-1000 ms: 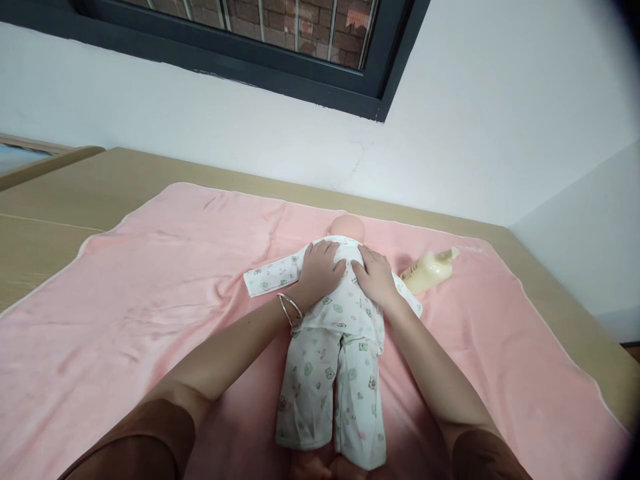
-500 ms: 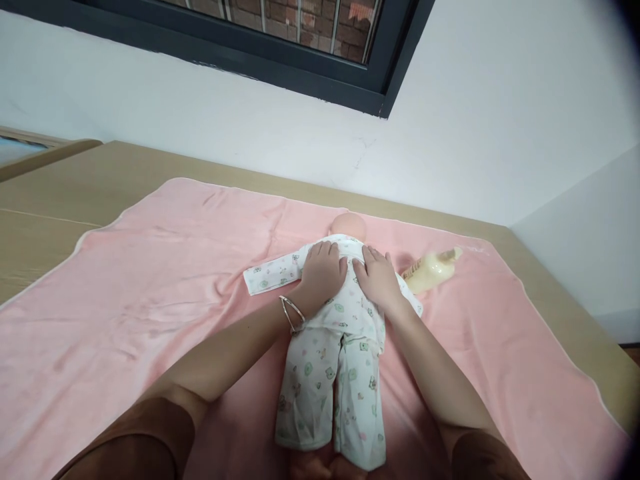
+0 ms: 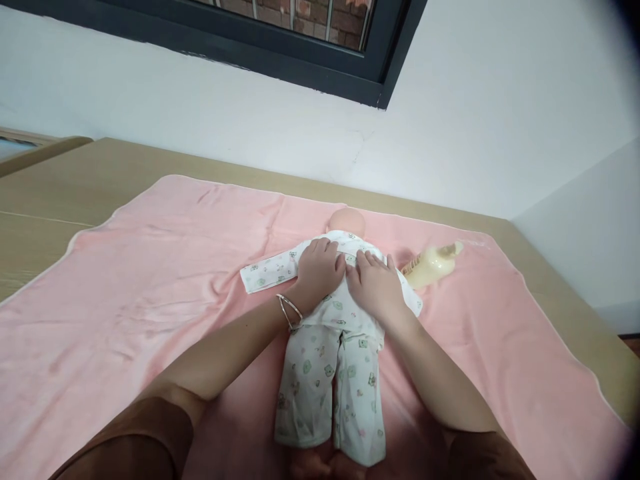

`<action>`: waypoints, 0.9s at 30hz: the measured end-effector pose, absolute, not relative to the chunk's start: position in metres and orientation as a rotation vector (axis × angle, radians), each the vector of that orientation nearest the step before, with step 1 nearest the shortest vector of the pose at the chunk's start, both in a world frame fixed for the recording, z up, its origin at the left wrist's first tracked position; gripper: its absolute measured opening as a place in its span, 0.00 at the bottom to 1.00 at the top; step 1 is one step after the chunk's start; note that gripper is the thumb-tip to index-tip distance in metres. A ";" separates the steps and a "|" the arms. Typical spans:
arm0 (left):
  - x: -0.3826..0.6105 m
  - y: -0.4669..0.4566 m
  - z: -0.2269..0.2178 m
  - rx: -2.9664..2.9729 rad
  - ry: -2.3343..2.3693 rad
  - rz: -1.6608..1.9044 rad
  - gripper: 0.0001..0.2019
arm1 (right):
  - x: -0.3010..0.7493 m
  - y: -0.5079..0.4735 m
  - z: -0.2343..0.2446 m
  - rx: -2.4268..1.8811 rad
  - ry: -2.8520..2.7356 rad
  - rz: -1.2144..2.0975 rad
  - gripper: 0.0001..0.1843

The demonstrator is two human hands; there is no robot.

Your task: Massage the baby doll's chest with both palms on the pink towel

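A baby doll in white printed pyjamas lies stretched out, its bare head at the far end and its feet towards me. My left hand rests flat on the upper left of its torso, fingers pointing away from me. On the right side of the torso lies my right hand, also flat with fingers extended. Both thumbs point inward, close to each other. The doll's left-side sleeve spreads out over the blanket; the other sleeve is partly hidden behind my right forearm.
A pale yellow pump bottle lies on its side to the right of the doll. Under everything a pink blanket covers much of the wooden tabletop. Beyond stands a white wall with a dark window frame.
My right hand has shifted inward and slightly down on the doll's torso, nearer my left thumb. My left hand stays nearly in place. The view has tilted slightly.
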State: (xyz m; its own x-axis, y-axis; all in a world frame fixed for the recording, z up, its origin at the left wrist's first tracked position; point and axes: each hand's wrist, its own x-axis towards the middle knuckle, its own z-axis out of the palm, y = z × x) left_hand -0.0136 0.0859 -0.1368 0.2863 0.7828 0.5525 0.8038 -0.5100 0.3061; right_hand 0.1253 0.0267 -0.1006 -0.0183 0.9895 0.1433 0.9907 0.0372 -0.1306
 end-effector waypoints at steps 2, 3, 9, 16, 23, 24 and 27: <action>-0.015 0.092 -0.139 -2.554 -1.523 -1.057 0.14 | 0.135 0.040 -0.107 -2.040 -2.089 0.066 0.33; -0.015 0.095 -0.141 -2.589 -1.508 -1.053 0.16 | 0.141 0.048 -0.110 -2.016 -2.086 0.125 0.33; -0.017 0.099 -0.140 -2.652 -1.394 -0.968 0.18 | 0.149 0.063 -0.116 -1.928 -2.083 0.226 0.32; -0.014 0.078 -0.127 -2.599 -1.266 -0.803 0.13 | 0.112 0.017 -0.103 -1.976 -2.223 -0.204 0.29; -0.015 0.084 -0.135 -2.486 -1.545 -0.940 0.15 | 0.129 0.026 -0.102 -2.048 -2.097 -0.046 0.29; -0.015 0.087 -0.137 -2.502 -1.559 -0.952 0.17 | 0.134 0.034 -0.106 -2.055 -2.063 0.004 0.31; -0.015 0.094 -0.142 -2.557 -1.553 -0.989 0.20 | 0.145 0.053 -0.120 -2.013 -1.992 0.146 0.33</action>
State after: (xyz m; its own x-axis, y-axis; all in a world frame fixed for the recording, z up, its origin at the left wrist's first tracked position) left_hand -0.0150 0.0936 -0.1420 0.3169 0.8029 0.5049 0.7970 -0.5140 0.3172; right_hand 0.1450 0.0528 -0.1199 0.0305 0.9897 0.1396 0.9587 0.0105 -0.2843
